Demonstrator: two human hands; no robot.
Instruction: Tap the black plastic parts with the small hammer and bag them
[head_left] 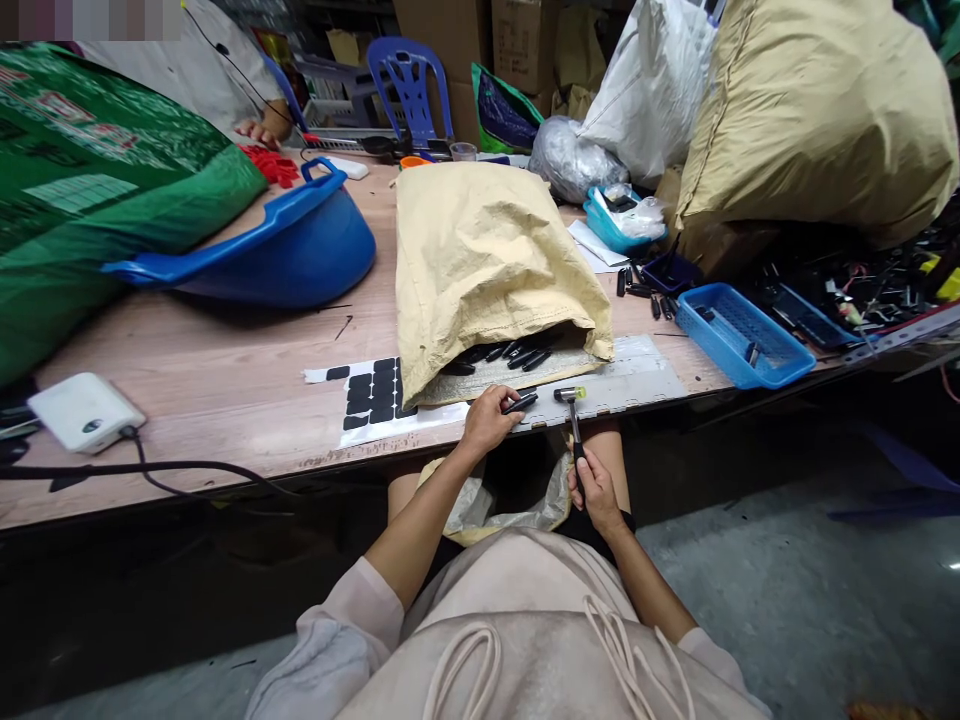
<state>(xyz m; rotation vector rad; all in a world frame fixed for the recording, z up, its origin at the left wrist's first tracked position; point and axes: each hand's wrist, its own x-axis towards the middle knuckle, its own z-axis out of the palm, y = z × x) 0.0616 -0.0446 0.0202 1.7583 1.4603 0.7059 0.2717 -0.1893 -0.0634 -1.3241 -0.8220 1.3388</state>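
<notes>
My left hand [491,418] pinches a small black oblong piece [520,402] at the front edge of the table, just below the mouth of a tan sack [495,250]. Several similar black pieces [529,357] lie inside that opening. In my right hand [596,487] is a small mallet [576,425] with a dark handle, its fingers wrapped round the grip. The mallet's head, black with a yellow-green face, is over the grey strip [637,375] on the table edge, a little right of the held piece. An open-mouthed bag [480,515] sits between my legs.
A sheet of black stickers [375,390] lies left of the sack. Further left are a blue basin [285,250] and a white box [86,410] with a cable. A blue basket [742,335] stands right. Across the table, another person's hand [264,128] rests near red gloves [271,165].
</notes>
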